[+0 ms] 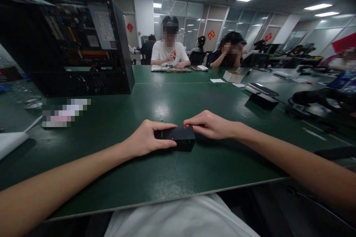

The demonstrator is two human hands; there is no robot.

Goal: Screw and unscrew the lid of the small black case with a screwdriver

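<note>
A small black rectangular box (pixel 182 133) lies on the green table in front of me. My left hand (pixel 147 139) grips its left end, with the thumb along the near side and the fingers over the far side. Close to the box's right end, my right hand (pixel 210 125) is closed in a pinch. Between its fingers shows a small black thing with an orange-red tip (pixel 187 125), by the box's far right corner. Most of that small thing is hidden by the fingers, so its kind cannot be made out.
An open black computer case (pixel 126 52) stands at the left, with a blurred-out item (pixel 65 114) before it. A phone (pixel 261 89) by a black box (pixel 263 100) and a white carton (pixel 233 76) are at the right. Across the table (pixel 167 177) sit other people.
</note>
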